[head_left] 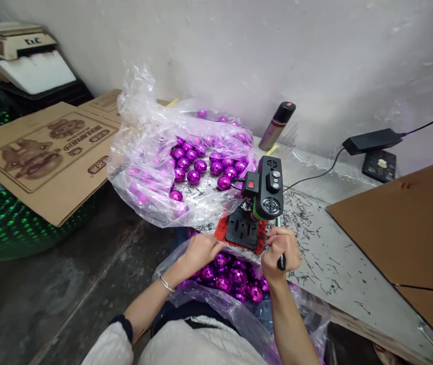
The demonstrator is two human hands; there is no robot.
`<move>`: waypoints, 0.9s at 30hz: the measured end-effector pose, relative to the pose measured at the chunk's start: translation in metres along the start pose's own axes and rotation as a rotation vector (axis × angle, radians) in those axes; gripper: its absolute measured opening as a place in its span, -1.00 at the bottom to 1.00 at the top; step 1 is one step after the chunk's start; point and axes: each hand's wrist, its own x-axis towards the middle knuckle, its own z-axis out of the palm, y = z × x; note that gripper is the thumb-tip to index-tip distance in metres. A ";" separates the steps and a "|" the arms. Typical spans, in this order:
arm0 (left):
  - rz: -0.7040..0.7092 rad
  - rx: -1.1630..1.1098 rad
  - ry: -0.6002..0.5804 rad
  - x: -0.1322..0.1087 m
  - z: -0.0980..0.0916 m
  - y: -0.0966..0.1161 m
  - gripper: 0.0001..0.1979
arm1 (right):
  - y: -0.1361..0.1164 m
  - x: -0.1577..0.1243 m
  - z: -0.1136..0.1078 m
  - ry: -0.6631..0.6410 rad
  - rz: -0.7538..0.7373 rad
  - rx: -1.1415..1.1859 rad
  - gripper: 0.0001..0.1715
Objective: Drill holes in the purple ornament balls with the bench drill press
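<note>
My right hand (281,249) is wrapped around the black-gripped lever (281,262) of a small bench drill press (270,186). The press stands on the table with its slotted black base (241,229) on a red mat (222,229). Just left of that base, by the table's front edge, my left hand (200,251) has its fingers pressed together; what they hold, if anything, is hidden. Below both hands, shiny purple faceted balls (238,276) fill an open clear plastic bag. More purple balls (193,177) lie in a clear plastic bag (144,167) on the table behind my left hand.
A spray can (277,126) stands against the wall. A black power adapter (374,141) with its cord lies back right. Short black bits (315,243) litter the tabletop. Cardboard lies left (49,152) and right (402,223). Green shiny items (22,223) and a scale-like device (18,43) are far left.
</note>
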 end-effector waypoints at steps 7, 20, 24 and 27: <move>-0.441 0.051 0.475 0.144 -0.089 -0.060 -0.44 | 0.002 -0.002 0.001 0.005 -0.004 0.002 -0.62; -0.327 -1.093 0.300 0.109 -0.071 -0.032 -0.54 | 0.001 0.000 0.002 -0.023 -0.034 0.021 -0.64; -0.391 -1.361 0.185 0.065 -0.030 -0.001 -0.52 | -0.001 0.002 0.002 -0.010 -0.049 0.022 -0.66; -0.436 -1.324 0.209 0.055 0.005 0.020 -0.44 | -0.003 0.005 0.001 -0.023 -0.071 0.023 -0.67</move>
